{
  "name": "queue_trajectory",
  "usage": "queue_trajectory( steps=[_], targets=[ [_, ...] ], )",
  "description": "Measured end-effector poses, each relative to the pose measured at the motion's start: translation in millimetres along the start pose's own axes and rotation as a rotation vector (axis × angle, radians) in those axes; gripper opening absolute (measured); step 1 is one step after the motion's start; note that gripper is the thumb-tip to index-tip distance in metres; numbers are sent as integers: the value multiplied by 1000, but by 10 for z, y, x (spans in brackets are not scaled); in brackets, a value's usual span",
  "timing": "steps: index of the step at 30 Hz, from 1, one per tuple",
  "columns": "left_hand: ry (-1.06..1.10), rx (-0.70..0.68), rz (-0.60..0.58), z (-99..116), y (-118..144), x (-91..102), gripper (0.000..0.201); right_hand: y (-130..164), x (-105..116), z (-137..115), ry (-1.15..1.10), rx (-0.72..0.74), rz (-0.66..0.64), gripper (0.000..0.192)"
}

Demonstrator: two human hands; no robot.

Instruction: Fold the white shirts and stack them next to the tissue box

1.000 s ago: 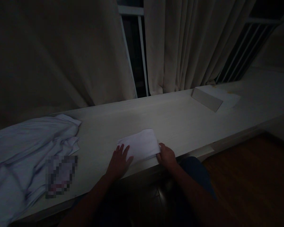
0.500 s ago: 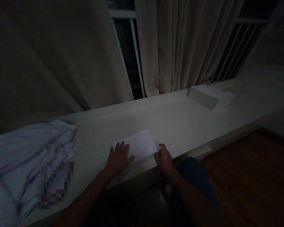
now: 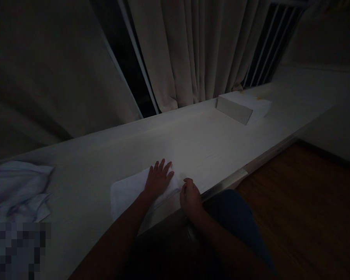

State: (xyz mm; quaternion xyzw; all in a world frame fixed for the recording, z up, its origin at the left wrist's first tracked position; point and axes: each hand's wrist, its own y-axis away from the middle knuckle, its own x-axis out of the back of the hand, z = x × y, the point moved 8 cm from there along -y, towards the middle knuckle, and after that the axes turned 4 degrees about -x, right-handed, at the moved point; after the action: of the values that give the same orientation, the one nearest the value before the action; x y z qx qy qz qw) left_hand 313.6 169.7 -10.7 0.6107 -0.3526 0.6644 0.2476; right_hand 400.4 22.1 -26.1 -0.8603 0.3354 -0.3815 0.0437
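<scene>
Two hands work one folded white cloth (image 3: 128,192) at the desk's (image 3: 198,144) near edge — left hand (image 3: 158,179) pressed flat on it, right hand (image 3: 189,196) loosely curled at its right end, grip unclear — so a careless push could slide it off.

This looks like a room in a home or a hotel, seen in very dim light. A long pale table (image 3: 210,136) runs along under a window (image 3: 128,66), and full-length cream curtains (image 3: 192,50) hang down to its back edge (a dark gap between two panels shows the white window frame). The floor (image 3: 303,202) is dark wood boards. Household linen lies on the table: a folded white cloth (image 3: 128,192) near the front edge and a rumpled white sheet (image 3: 17,186) at the far left. A pale box (image 3: 235,110) sits farther along.
</scene>
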Motion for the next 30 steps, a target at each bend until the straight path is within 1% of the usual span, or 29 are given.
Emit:
queue_trajectory(
  steps=[3,5,6,8,10,13,16,19,22,25,27,30],
  targets=[
    [-10,-7,27,8,40,-15,62,67,0,-150,145,145,-55,12],
    [1,-8,7,-10,27,-35,62,139,-24,-262,251,249,-115,9],
    [11,-10,-9,-29,10,-46,63,167,-31,-299,297,274,-132,8],
    [36,-14,-48,-88,-40,-69,64,192,-31,-330,369,258,-138,6],
    [65,-29,-94,-147,-92,-95,64,196,-31,-347,405,220,-137,9],
    [75,-49,-138,-193,-131,-115,63,218,-71,-432,396,267,-176,16],
    [39,-40,-93,-169,-100,-75,62,240,-95,-488,377,323,-209,15],
    [10,-48,-24,-82,-26,-13,61,237,-85,-490,373,333,-215,14],
    [-3,-37,15,-34,30,32,61,228,-65,-485,373,343,-236,13],
    [-1,-26,9,-51,36,28,62,222,-39,-477,346,338,-255,14],
    [8,-26,-15,-84,15,-2,62,234,-43,-475,336,320,-245,18],
    [28,-26,-87,-119,-36,-79,65,307,-162,-519,341,316,-235,19]
  ],
)
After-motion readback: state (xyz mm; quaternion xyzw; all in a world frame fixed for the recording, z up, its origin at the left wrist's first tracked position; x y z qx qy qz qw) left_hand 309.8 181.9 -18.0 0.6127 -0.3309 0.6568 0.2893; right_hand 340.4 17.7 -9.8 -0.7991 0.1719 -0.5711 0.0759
